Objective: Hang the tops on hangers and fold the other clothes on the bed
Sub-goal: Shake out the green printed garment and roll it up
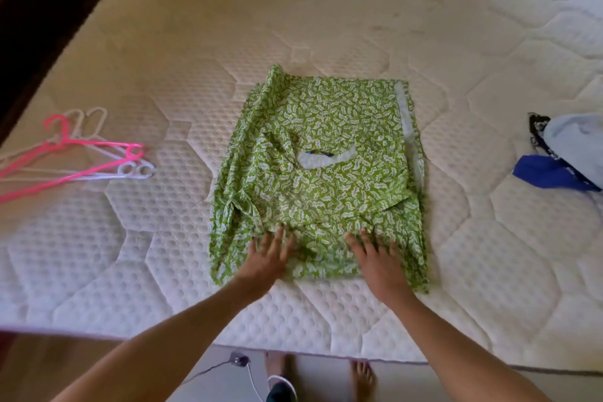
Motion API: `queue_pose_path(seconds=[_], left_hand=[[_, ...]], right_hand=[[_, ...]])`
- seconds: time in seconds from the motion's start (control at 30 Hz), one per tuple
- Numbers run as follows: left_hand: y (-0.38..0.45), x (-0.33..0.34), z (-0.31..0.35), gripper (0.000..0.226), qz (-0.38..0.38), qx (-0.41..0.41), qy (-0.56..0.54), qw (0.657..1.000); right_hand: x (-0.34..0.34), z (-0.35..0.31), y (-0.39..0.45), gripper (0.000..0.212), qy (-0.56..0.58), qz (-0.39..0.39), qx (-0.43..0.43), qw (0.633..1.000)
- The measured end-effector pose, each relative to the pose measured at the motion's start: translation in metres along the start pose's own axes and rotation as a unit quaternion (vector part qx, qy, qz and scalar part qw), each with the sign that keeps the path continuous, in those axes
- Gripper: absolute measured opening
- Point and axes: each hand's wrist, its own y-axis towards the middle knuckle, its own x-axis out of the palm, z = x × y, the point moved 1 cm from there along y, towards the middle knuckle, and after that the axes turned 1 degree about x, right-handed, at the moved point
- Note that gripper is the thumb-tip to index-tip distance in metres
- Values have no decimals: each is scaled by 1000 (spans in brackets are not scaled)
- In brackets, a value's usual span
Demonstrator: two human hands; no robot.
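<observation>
A green garment with a white leaf print lies partly folded in the middle of the white quilted mattress, its neckline and label showing near the centre. My left hand rests flat on its near left part with fingers spread. My right hand rests flat on its near right part, fingers straight. Pink and white plastic hangers lie in a loose stack at the left of the bed. A heap of light blue, dark blue and black patterned clothes sits at the right edge.
The mattress's near edge runs just in front of my bare feet. A cable and plug lie on the floor beside a slipper. Dark wooden furniture stands along the left side.
</observation>
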Motion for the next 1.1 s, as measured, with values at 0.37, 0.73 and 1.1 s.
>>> queue_pose_path(seconds=[0.37,0.73,1.1], left_hand=[[3,-62,-12,57,-309,46,-116,943],[41,-76,-33,30,149,2,-2,989],[37,-34,-42,101,-57,183,156,969]], right_hand=[[-60,12,14,60,-9,-339,-54,939],[-45,13,29,36,46,133,-73,987],[-4,17,22,99,-15,-111,-10,994]])
